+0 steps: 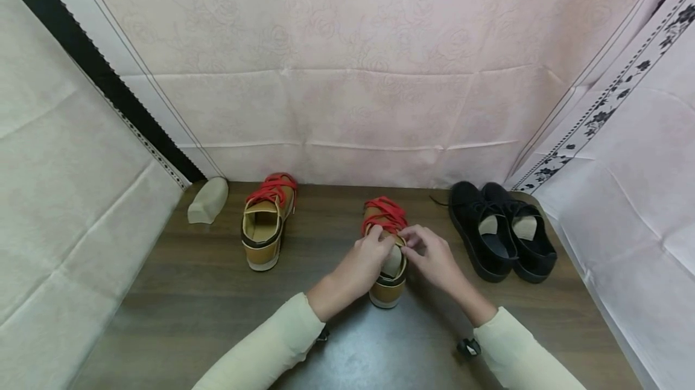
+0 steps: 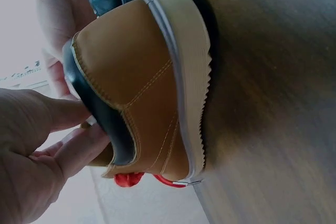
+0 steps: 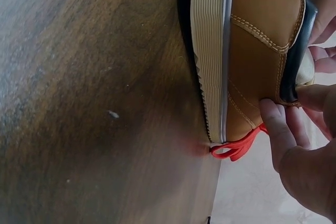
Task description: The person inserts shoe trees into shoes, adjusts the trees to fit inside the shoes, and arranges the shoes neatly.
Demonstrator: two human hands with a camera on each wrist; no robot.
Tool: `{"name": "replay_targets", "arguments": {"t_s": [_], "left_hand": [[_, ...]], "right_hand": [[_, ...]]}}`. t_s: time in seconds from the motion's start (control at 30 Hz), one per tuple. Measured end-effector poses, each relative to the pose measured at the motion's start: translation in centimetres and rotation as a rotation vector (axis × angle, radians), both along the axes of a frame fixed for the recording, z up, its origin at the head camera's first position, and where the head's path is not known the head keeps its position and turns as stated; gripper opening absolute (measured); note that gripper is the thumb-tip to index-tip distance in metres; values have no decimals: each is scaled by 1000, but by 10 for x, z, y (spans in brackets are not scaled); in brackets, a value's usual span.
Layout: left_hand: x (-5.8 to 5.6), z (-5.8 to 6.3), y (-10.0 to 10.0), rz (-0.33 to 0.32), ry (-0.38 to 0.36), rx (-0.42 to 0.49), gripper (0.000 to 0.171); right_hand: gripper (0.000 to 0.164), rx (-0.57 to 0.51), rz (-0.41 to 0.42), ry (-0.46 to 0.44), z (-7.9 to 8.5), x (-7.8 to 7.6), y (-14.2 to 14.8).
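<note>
A tan shoe (image 1: 387, 294) with red laces (image 1: 384, 214) and a dark collar stands on the wooden surface, toe pointing away. Inside its opening sits a whitish insert (image 1: 392, 264). My left hand (image 1: 358, 266) pinches at the upper left of the opening, near the tongue; a small tan edge shows between thumb and finger in the left wrist view. From the other side my right hand (image 1: 434, 262) pinches the collar's front edge, thumb at the inside and fingers against the outer leather (image 3: 257, 72). The fingertips hide part of the tongue.
The matching tan shoe (image 1: 263, 251) stands to the left, its opening showing a bare inside. Farther left a whitish shoe insert (image 1: 209, 200) lies by the cloth wall. Two black shoes (image 1: 488, 266) with pale inserts stand at the right. Pale cloth (image 1: 336, 106) hangs behind.
</note>
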State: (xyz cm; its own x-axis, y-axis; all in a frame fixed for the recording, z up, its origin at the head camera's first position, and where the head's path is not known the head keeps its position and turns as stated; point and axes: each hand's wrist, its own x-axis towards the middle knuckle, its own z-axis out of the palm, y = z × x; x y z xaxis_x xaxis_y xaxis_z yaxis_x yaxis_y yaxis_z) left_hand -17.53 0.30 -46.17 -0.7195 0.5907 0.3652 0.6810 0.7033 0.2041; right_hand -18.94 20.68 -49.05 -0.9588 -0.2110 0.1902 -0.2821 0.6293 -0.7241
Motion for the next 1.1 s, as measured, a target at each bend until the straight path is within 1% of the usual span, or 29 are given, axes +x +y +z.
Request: {"name": "replay_targets", "arguments": {"t_s": [0.13,0.23,0.4,0.57,0.73,0.83,0.97,1.03,1.1], "left_hand": [[1,1,-2,-16,2,-43,27],[0,-1,-3,-29,17,-61,30],[-1,-7,-2,-38,99,-90,28],[0,-12,-1,-19,197,-115,22],[1,-14,-2,-7,257,-102,17],[0,-10,-4,-10,277,-55,16],[-3,1,-9,-8,298,-5,13],[-6,5,-10,3,288,-15,15],[-10,9,-12,17,252,-46,24]], "right_hand": [[29,-17,4,-1,-2,0,0],[29,-27,7,3,-3,0,1],[30,-31,13,18,-3,0,1],[29,-25,12,21,-2,0,1],[30,-16,8,13,-2,-1,0],[30,-11,7,4,-3,-1,0],[31,-7,4,-2,-4,-1,0],[32,-8,3,3,-4,0,0],[33,-11,7,7,-4,1,1]]}}
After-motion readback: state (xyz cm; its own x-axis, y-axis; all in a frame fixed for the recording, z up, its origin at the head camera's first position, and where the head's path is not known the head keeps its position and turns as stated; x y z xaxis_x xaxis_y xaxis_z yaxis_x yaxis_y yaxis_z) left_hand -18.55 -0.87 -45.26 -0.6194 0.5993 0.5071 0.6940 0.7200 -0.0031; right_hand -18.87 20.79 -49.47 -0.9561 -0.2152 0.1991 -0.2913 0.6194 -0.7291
